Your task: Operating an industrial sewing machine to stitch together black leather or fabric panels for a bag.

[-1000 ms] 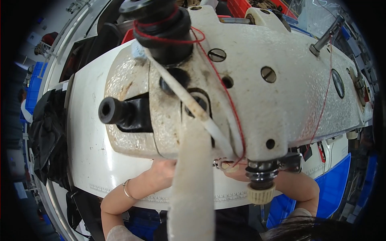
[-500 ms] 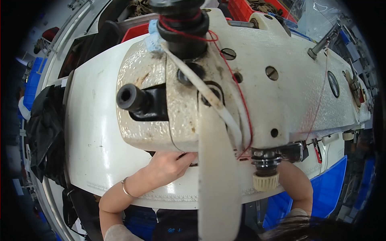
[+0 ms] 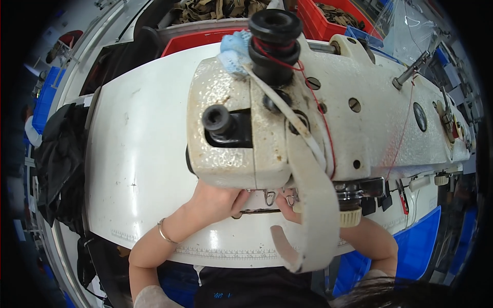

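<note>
Metal loop as clock centre — our left hand at nine o'clock, right hand at four, both curled, grip we can't tell; best keep fingertips clear.

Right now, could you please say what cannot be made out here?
Left hand: head view, far part hidden by the sewing machine.
Right hand: head view, partly hidden by the sewing machine and hanging pale strip.
Ruler marks: head view, too small to read.
Brown pieces: head view, cut off by the top edge.
</note>
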A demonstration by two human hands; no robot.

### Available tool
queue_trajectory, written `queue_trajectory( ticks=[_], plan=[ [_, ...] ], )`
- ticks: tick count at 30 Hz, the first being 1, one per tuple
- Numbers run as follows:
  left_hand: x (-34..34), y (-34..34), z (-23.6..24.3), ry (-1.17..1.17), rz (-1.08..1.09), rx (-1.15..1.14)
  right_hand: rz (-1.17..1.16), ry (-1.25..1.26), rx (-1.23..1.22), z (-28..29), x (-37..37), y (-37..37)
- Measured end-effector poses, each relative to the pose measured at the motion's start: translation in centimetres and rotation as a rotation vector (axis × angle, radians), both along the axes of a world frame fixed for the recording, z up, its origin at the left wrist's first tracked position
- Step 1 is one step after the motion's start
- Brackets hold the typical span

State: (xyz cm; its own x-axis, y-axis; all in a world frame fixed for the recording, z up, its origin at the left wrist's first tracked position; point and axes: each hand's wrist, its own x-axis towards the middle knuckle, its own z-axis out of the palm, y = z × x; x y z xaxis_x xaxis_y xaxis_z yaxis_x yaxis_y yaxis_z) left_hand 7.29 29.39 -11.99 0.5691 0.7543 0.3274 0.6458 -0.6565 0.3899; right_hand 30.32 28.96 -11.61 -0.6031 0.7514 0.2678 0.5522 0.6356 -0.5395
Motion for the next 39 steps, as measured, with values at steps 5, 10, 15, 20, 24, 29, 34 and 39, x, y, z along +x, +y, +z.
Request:
queue_trajectory(
  ticks=[5,10,15,20,24,29,34,39],
  plan=[
    [0.4,1.4,0.6,-0.087,0.043,0.103,0.078,-0.274,0.501,0.0,-0.3,0.2],
    [0.6,-0.4,3.1,0.205,0.084,0.147,0.065,-0.052,0.242,-0.5,-0.4,-0.2],
    [-1.2,-7.7,4.6,-0.068,-0.143,-0.024,-0.143,0.527,-1.394,1.8,-2.3,-2.0],
    [-0.1,-11.3,4.7,-0.128,-0.274,-0.08,0.056,0.479,-1.224,0.8,-6.8,-2.8],
    [-1.7,-6.9,6.4,-0.189,-0.069,0.207,0.183,0.48,-0.59,0.2,-6.7,-4.8],
    [-5.7,-3.5,8.0,-0.13,-0.305,-0.26,0.187,0.39,-0.588,5.5,-4.9,-5.7],
    [-8.3,-4.7,8.4,-0.333,-0.116,-0.943,0.022,0.216,-0.889,7.6,-1.6,-6.0],
    [-8.9,-6.4,7.9,-0.671,0.006,-1.174,0.011,0.237,-1.039,8.2,-1.0,-6.4]
  ],
)
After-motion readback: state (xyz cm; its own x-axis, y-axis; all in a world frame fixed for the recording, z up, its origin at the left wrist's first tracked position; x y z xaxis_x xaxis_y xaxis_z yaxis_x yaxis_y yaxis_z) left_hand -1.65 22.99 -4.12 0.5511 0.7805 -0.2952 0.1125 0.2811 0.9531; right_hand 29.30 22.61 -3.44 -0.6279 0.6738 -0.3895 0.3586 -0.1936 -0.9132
